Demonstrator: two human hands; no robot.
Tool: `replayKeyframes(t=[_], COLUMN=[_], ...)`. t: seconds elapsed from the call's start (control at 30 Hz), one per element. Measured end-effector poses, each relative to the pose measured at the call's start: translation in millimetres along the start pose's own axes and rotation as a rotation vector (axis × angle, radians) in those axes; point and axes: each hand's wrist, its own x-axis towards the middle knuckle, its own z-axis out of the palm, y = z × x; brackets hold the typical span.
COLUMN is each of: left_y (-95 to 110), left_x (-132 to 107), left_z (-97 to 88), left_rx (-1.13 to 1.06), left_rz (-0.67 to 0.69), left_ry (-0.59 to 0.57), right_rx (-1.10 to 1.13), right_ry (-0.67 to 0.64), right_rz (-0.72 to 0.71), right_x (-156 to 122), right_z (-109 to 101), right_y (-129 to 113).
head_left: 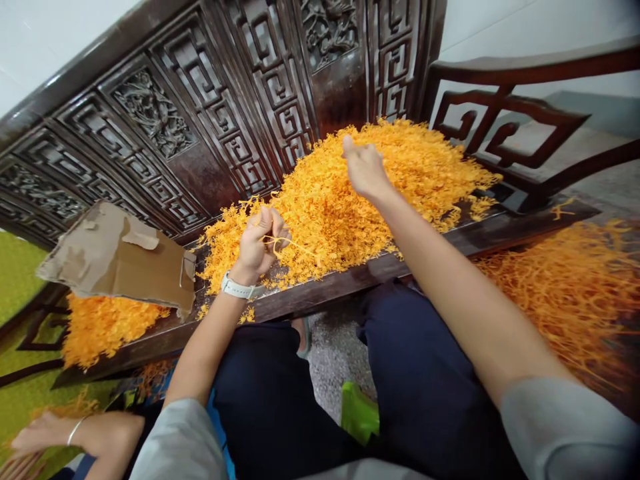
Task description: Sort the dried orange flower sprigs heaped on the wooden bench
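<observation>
A big heap of thin orange strands [400,173] covers the seat of a dark carved wooden bench [320,293]. My left hand [260,243] is closed round a few orange strands at the heap's near left edge; a white watch sits on that wrist. My right hand [364,167] reaches into the top of the heap with its fingers drawn together, pinching at the strands; what it holds is too small to make out.
A torn cardboard piece [117,257] lies over a smaller orange pile [103,327] at the bench's left end. More orange strands [565,300] fill the lower right. Another person's arm with a bracelet [75,433] shows at the lower left. The bench armrest [505,127] rises on the right.
</observation>
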Motion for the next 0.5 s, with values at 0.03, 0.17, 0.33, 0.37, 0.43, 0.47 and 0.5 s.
replayKeyframes(t=[0.03, 0.17, 0.33, 0.37, 0.43, 0.47, 0.5], left_y=[1, 0, -3, -1, 7, 13, 20], left_x=[2, 10, 11, 8, 2, -1, -4], left_z=[0.6, 1.0, 4.3, 8.0, 17.8, 22.4, 25.9], left_rx=[-0.014, -0.062, -0.117, -0.120, -0.101, -0.084, -0.070], left_rz=[-0.001, -0.034, -0.069, -0.079, -0.112, -0.118, -0.105], left_ry=[0.003, 0.028, 0.038, 0.029, -0.009, -0.023, -0.023], right_rx=[0.047, 0.389, 0.573, 0.614, 0.685, 0.696, 0.688], right_ry=[-0.038, -0.283, -0.403, -0.365, -0.238, -0.168, -0.097], right_rz=[0.035, 0.146, 0.134, 0.167, 0.264, 0.313, 0.355], right_x=[-9, -48, -57, -53, -39, -32, -26], right_z=[2, 10, 21, 23, 26, 27, 27], right_y=[-11, -55, -77, -73, -58, -47, -35])
